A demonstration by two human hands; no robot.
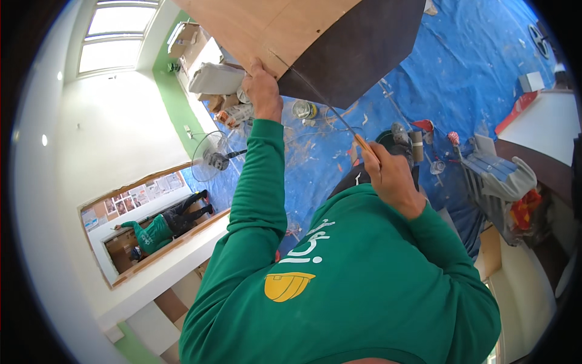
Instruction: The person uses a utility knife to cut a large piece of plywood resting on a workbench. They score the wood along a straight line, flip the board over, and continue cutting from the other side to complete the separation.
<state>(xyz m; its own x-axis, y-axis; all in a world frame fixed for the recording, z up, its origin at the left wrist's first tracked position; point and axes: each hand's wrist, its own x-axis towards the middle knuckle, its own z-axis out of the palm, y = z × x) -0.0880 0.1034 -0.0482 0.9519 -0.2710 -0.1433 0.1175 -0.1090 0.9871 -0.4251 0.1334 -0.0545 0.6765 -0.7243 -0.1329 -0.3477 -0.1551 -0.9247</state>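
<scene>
Thin tool point(322, 101) across board point(273, 27) edge.
Left hand point(264, 92): grip clamped on board's near corner. Right hand point(393, 182): grip wrapped round tool's handle, below-right of board; long axis slants up-left.

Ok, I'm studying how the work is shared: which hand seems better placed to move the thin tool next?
Probably the right hand: it grips the thin tool by its handle, while the left hand holds the board.

a blue floor sheet point(467, 54), creased and speckled, is spread wide below. the pale wall point(109, 115) is bordered by a green strip point(171, 106) and brightly lit beside a paned window point(119, 33). papers point(139, 194) are displayed within a wood-edged frame point(182, 243).
</scene>
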